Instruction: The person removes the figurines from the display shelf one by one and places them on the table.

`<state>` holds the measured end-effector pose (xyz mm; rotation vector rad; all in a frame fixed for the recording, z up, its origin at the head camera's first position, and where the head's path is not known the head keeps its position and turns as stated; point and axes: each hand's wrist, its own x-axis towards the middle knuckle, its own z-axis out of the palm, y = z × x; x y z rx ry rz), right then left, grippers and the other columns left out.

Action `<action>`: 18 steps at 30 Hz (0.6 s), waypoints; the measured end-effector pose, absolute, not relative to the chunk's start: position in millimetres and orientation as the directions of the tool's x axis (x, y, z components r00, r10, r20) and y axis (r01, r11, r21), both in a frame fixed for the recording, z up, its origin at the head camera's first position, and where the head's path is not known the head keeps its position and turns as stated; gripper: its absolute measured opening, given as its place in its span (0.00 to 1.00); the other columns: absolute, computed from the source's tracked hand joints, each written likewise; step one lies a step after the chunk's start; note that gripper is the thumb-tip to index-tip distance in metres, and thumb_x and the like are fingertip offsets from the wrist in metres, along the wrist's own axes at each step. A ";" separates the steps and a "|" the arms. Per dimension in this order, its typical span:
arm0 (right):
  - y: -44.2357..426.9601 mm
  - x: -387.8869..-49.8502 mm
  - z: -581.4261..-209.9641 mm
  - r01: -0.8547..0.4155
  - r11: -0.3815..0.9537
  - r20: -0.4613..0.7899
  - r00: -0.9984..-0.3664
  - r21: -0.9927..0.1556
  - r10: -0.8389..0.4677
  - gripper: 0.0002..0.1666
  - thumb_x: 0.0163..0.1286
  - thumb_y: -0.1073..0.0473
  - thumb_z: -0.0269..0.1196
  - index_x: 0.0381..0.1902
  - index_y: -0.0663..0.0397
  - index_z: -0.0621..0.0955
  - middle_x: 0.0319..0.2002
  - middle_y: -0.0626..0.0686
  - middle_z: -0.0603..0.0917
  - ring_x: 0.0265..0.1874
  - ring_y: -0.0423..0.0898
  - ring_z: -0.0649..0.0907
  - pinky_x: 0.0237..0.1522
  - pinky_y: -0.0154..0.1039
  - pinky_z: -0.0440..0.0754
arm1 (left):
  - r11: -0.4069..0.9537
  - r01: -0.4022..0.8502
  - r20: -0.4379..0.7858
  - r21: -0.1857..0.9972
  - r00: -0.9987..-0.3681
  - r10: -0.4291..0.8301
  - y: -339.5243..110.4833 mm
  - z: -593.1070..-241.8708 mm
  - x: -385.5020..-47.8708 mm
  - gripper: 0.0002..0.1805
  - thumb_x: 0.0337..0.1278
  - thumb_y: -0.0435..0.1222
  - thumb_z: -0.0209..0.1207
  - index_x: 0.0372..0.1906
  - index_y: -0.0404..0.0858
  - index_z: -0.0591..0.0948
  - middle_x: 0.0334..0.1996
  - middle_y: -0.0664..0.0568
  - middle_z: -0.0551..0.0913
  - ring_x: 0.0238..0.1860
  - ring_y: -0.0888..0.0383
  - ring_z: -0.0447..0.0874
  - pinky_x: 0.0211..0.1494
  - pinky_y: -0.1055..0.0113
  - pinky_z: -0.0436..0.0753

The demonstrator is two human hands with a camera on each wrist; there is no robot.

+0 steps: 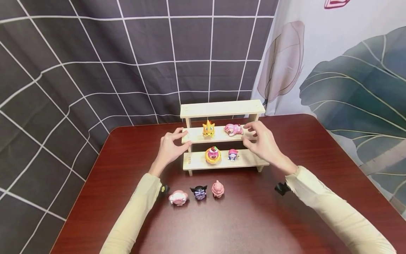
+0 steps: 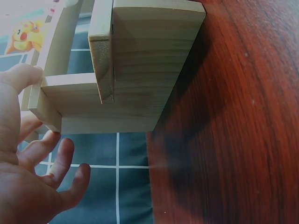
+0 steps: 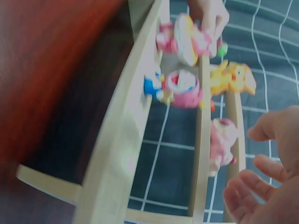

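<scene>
A three-tier wooden shelf (image 1: 222, 108) stands on the table. My left hand (image 1: 169, 148) grips the left end of its middle tier; in the left wrist view the thumb of that hand (image 2: 18, 154) lies on the board's edge, with fingers around the end. At the right of the same tier, my right hand (image 1: 266, 143) has its fingers spread beside a pink lying figure (image 1: 233, 129). A gap separates that hand (image 3: 275, 172) from the pink figure (image 3: 221, 145) in the right wrist view. A yellow figure (image 1: 208, 129) stands left of it.
On the bottom tier are a ring-shaped figure (image 1: 213, 155) and a small pink-capped figure (image 1: 233, 155). Before the shelf, a pink-and-white figure (image 1: 178, 198), a black-and-purple one (image 1: 199, 192) and a pink swirled one (image 1: 217, 189) sit on the red-brown table (image 1: 241, 218). Gridded cloth (image 1: 152, 42) hangs behind.
</scene>
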<state>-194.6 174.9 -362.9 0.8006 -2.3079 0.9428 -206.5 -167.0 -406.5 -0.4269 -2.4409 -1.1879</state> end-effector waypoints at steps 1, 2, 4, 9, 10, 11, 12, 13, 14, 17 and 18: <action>175.2 -199.6 -362.1 -0.691 0.579 0.643 -0.687 -0.433 -0.339 0.20 0.54 0.70 0.70 0.46 0.68 0.79 0.42 0.64 0.81 0.41 0.59 0.81 0.37 0.53 0.81 | 0.593 0.431 0.469 0.681 -0.878 0.099 -167.0 -406.5 -206.5 0.25 0.48 0.41 0.75 0.54 0.38 0.87 0.59 0.45 0.81 0.45 0.43 0.77 0.46 0.51 0.74; 175.3 -204.0 -361.3 -0.697 0.576 0.640 -0.683 -0.427 -0.352 0.21 0.54 0.70 0.70 0.46 0.68 0.79 0.42 0.64 0.81 0.41 0.60 0.80 0.38 0.54 0.80 | 0.594 0.430 0.469 0.680 -0.878 0.098 -167.1 -406.6 -206.8 0.25 0.48 0.41 0.75 0.54 0.38 0.87 0.59 0.45 0.81 0.45 0.43 0.77 0.46 0.51 0.74; 175.1 -212.9 -360.5 -0.700 0.575 0.626 -0.686 -0.425 -0.372 0.22 0.53 0.70 0.70 0.47 0.68 0.79 0.43 0.64 0.81 0.43 0.60 0.79 0.39 0.54 0.79 | 0.595 0.431 0.471 0.679 -0.877 0.097 -167.4 -406.7 -207.7 0.25 0.49 0.41 0.75 0.54 0.38 0.87 0.59 0.44 0.81 0.45 0.43 0.77 0.46 0.51 0.74; 174.0 -227.7 -360.5 -0.688 0.579 0.571 -0.710 -0.438 -0.412 0.26 0.52 0.71 0.72 0.50 0.68 0.79 0.47 0.64 0.81 0.46 0.60 0.79 0.44 0.55 0.78 | 0.598 0.426 0.466 0.679 -0.879 0.097 -168.1 -406.3 -209.1 0.25 0.49 0.41 0.74 0.54 0.39 0.86 0.60 0.45 0.81 0.45 0.43 0.77 0.46 0.51 0.73; 173.7 -229.4 -360.7 -0.687 0.577 0.559 -0.714 -0.442 -0.422 0.26 0.52 0.71 0.72 0.51 0.68 0.79 0.47 0.64 0.81 0.46 0.60 0.79 0.45 0.55 0.77 | 0.598 0.424 0.465 0.680 -0.880 0.096 -168.1 -406.3 -208.9 0.25 0.49 0.41 0.74 0.54 0.39 0.86 0.60 0.45 0.81 0.46 0.43 0.77 0.46 0.51 0.73; 173.3 -230.7 -360.8 -0.687 0.575 0.549 -0.716 -0.445 -0.431 0.27 0.53 0.71 0.73 0.51 0.68 0.79 0.48 0.64 0.81 0.47 0.60 0.79 0.46 0.55 0.77 | 0.597 0.423 0.464 0.681 -0.881 0.095 -168.0 -406.2 -208.7 0.25 0.49 0.41 0.74 0.54 0.39 0.86 0.60 0.45 0.81 0.46 0.43 0.77 0.46 0.52 0.73; 173.2 -231.8 -360.9 -0.687 0.572 0.539 -0.718 -0.448 -0.440 0.27 0.53 0.71 0.73 0.52 0.68 0.78 0.48 0.64 0.81 0.47 0.60 0.79 0.47 0.55 0.76 | 0.595 0.425 0.465 0.682 -0.880 0.095 -167.7 -406.1 -208.3 0.25 0.49 0.41 0.74 0.54 0.38 0.86 0.60 0.45 0.81 0.46 0.43 0.77 0.46 0.51 0.73; 173.0 -232.7 -361.0 -0.687 0.571 0.530 -0.720 -0.449 -0.449 0.27 0.53 0.71 0.73 0.52 0.68 0.78 0.48 0.64 0.81 0.46 0.60 0.79 0.47 0.55 0.75 | 0.594 0.424 0.464 0.684 -0.881 0.095 -167.4 -406.0 -207.8 0.25 0.49 0.41 0.75 0.54 0.38 0.86 0.60 0.45 0.81 0.46 0.43 0.77 0.46 0.52 0.73; 172.9 -233.6 -361.2 -0.687 0.571 0.522 -0.721 -0.450 -0.456 0.27 0.53 0.71 0.73 0.52 0.68 0.78 0.47 0.64 0.81 0.45 0.60 0.79 0.47 0.55 0.75 | 0.595 0.424 0.463 0.683 -0.881 0.096 -167.2 -406.1 -207.7 0.25 0.49 0.41 0.75 0.54 0.38 0.86 0.60 0.45 0.81 0.46 0.43 0.77 0.46 0.52 0.74; 172.1 -235.5 -361.8 -0.683 0.575 0.494 -0.727 -0.450 -0.477 0.28 0.53 0.70 0.73 0.52 0.67 0.78 0.45 0.62 0.80 0.41 0.59 0.77 0.45 0.54 0.72 | 0.600 0.423 0.463 0.679 -0.881 0.097 -166.9 -407.5 -207.1 0.26 0.48 0.41 0.75 0.55 0.39 0.86 0.60 0.45 0.81 0.46 0.43 0.77 0.46 0.51 0.74; 171.8 -235.9 -362.1 -0.680 0.582 0.483 -0.730 -0.446 -0.483 0.28 0.53 0.70 0.73 0.53 0.67 0.79 0.45 0.62 0.80 0.40 0.58 0.77 0.44 0.53 0.72 | 0.601 0.422 0.462 0.679 -0.881 0.097 -166.9 -407.8 -206.6 0.26 0.48 0.42 0.75 0.55 0.39 0.86 0.60 0.45 0.81 0.46 0.43 0.77 0.47 0.51 0.74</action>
